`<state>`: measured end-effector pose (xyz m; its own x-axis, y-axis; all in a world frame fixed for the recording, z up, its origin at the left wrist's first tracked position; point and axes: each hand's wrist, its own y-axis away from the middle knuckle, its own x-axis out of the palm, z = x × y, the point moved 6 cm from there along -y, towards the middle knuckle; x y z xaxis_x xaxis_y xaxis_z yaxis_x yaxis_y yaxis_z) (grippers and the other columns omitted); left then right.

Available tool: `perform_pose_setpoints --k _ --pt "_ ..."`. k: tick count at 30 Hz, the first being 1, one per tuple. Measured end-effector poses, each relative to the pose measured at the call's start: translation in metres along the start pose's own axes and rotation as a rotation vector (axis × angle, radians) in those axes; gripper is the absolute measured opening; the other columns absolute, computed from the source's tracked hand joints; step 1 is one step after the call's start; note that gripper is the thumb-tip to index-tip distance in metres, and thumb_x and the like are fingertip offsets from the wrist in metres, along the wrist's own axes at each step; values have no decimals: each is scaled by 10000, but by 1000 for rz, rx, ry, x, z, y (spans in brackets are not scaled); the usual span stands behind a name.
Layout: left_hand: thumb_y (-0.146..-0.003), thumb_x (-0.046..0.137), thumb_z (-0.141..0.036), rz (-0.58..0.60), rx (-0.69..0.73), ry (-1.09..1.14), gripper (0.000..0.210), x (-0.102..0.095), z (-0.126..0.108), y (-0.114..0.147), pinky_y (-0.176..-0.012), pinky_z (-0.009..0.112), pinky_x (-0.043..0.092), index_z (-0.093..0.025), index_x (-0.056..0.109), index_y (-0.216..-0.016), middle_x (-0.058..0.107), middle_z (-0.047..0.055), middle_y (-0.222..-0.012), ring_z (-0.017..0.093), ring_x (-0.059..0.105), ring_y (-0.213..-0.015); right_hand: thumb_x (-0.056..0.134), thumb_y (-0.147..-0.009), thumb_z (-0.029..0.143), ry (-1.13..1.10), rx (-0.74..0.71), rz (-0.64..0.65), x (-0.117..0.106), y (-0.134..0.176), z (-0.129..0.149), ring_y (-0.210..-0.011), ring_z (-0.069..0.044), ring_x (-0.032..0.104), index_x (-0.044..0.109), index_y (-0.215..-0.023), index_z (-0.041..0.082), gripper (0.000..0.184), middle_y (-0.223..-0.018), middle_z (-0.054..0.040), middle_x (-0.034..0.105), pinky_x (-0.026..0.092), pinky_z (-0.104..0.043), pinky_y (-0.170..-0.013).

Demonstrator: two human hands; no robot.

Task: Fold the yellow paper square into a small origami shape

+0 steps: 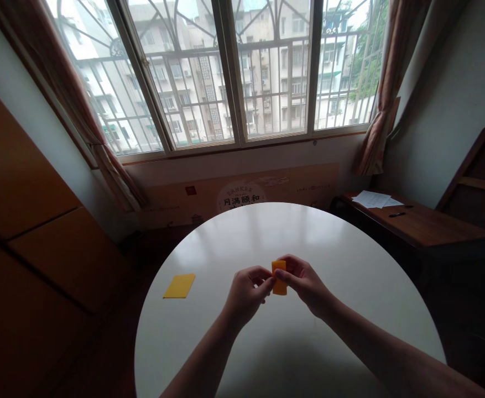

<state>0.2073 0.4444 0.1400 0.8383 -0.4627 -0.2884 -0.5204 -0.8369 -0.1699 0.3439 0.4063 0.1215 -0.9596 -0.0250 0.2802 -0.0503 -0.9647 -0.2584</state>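
Note:
Over the middle of the round white table, a small piece of orange-yellow paper [280,286] is held up between my two hands. It looks folded or curled into a narrow upright rectangle. My left hand [248,290] pinches its left edge between thumb and fingertips. On the other side, my right hand [304,279] grips it, with the thumb across the front and the fingers behind, partly hidden. Away to the left, a flat stack of yellow square paper [179,286] lies on the tabletop, touched by neither hand.
The white table [275,232] has a curved edge all round. Beyond it is a barred window [267,83] with curtains. A wooden desk [424,224] with papers [370,199] and a dark pen [397,214] stands at right. A wooden cabinet [47,243] is at left.

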Motion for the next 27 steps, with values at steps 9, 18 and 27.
perform_pose_setpoints --k 9,18,27 --pt "-806 741 -375 -5 -16 9 228 3 7 -2 -455 220 456 -149 733 -775 657 48 -612 146 583 -511 792 -786 488 1 27 -7 -1 -1 -3 -737 -167 606 681 -881 173 348 -807 -33 667 466 -275 -646" --pt "-836 737 -271 -38 263 -260 76 -12 -22 3 -569 238 513 -217 783 -811 732 64 -793 173 649 -663 784 -795 459 40 51 -13 -10 -1 3 -685 -134 527 669 -837 165 318 -751 -7 604 398 -243 -591" --pt "-856 715 -152 -86 647 -239 215 -10 -48 22 -533 198 571 -204 723 -1065 709 63 -977 112 665 -671 771 -831 386 88 -3 140 -4 7 24 -774 -162 591 702 -1066 177 322 -884 -44 661 468 -257 -638"
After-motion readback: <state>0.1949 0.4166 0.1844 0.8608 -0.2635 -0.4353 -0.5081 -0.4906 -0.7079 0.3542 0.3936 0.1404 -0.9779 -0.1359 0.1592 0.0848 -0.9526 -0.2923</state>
